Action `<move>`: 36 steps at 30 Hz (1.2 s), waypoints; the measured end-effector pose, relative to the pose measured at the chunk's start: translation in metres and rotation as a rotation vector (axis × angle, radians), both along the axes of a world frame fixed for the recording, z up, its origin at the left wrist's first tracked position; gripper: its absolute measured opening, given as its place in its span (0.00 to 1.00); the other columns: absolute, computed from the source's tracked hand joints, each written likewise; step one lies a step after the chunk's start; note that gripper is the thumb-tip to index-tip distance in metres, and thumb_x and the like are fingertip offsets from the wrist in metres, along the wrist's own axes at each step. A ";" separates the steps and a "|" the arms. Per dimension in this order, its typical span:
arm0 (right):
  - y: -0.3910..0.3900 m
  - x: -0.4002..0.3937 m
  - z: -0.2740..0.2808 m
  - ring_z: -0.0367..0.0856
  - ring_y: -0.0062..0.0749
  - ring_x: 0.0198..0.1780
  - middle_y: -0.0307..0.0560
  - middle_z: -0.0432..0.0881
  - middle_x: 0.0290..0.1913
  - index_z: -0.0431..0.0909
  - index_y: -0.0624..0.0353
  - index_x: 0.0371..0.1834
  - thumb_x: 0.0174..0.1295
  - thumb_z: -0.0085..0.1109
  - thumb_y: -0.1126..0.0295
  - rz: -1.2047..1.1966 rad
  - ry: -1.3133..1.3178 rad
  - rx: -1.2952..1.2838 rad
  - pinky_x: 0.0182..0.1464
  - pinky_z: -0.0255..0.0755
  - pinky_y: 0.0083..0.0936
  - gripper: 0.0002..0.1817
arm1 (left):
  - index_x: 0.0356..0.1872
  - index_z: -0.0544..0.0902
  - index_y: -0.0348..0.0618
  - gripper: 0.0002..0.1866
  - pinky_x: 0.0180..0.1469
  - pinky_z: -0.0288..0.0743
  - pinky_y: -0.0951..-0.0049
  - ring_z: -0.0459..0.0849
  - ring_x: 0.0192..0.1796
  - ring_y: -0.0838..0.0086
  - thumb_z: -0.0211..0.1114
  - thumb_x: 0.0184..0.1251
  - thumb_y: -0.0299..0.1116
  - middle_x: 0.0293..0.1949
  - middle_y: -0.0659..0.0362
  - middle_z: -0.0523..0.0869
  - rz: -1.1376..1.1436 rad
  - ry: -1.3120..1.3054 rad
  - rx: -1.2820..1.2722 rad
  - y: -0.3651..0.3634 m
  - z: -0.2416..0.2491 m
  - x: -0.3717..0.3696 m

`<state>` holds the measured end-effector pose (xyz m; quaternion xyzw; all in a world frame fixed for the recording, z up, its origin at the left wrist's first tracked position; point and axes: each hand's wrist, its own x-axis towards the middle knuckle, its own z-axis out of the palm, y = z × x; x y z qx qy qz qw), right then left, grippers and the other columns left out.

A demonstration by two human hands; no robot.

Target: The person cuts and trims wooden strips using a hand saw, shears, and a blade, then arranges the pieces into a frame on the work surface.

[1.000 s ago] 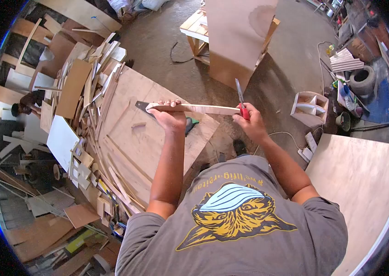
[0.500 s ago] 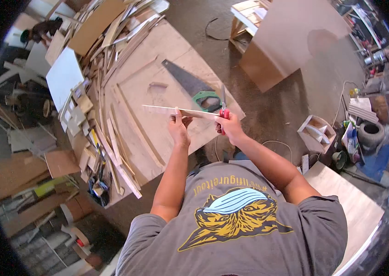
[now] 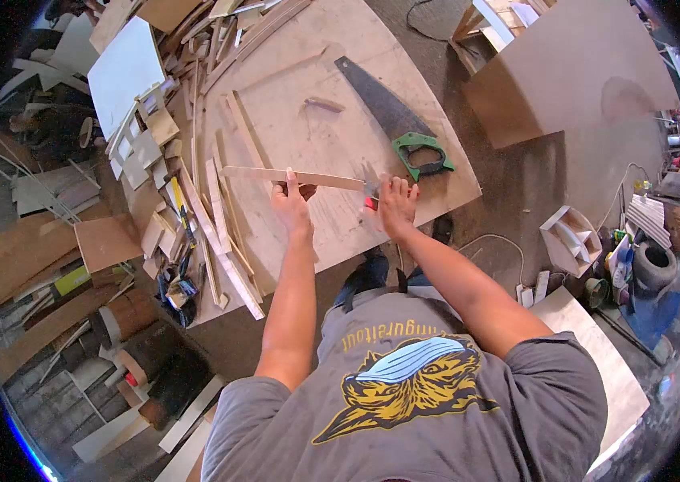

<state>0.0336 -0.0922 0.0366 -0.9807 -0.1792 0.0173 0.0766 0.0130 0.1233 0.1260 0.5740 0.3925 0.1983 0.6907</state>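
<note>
My left hand (image 3: 295,207) pinches a thin, flat wood strip (image 3: 328,181) near its middle, holding it over the wooden worktable (image 3: 332,120). Red-handled scissors (image 3: 371,203) are in my right hand (image 3: 396,207), with the handles spread and the metal blades pointing away from me. The right end of the strip is right at the blades. Just beyond my right hand lies a handsaw (image 3: 392,116) with a green handle. A small wood offcut (image 3: 325,104) rests on the table beyond the strip.
Scrap wood pieces (image 3: 151,132) and long strips (image 3: 223,237) crowd the table's left side. A large brown board (image 3: 549,72) stands at the upper right. A white open box (image 3: 571,239) and a tyre (image 3: 652,265) are on the right, with a cable (image 3: 505,238) on the floor.
My view has shifted. The strip has turned so its flat face shows. In my right hand, the scissors have gone from closed to spread, with their blades at the strip's end.
</note>
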 end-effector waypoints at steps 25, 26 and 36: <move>-0.271 0.137 0.062 0.77 0.43 0.36 0.52 0.74 0.31 0.77 0.66 0.31 0.62 0.62 0.64 -0.373 0.077 1.035 0.42 0.71 0.39 0.13 | 0.48 0.76 0.33 0.19 0.39 0.91 0.62 0.92 0.37 0.61 0.69 0.78 0.42 0.40 0.49 0.86 -0.243 0.039 -0.093 -0.210 -0.099 0.186; -0.283 0.133 0.064 0.76 0.41 0.36 0.51 0.73 0.31 0.76 0.66 0.31 0.62 0.62 0.65 -0.411 0.073 1.051 0.41 0.71 0.37 0.13 | 0.49 0.76 0.33 0.19 0.39 0.91 0.62 0.92 0.37 0.61 0.69 0.78 0.42 0.40 0.49 0.87 -0.247 0.029 -0.056 -0.216 -0.107 0.194; -0.347 0.113 0.054 0.77 0.36 0.34 0.49 0.75 0.30 0.77 0.65 0.32 0.65 0.65 0.65 -0.538 0.184 1.044 0.41 0.71 0.34 0.13 | 0.39 0.85 0.36 0.27 0.38 0.83 0.57 0.92 0.40 0.59 0.73 0.70 0.56 0.36 0.48 0.91 -0.300 0.755 0.543 -0.220 -0.105 0.200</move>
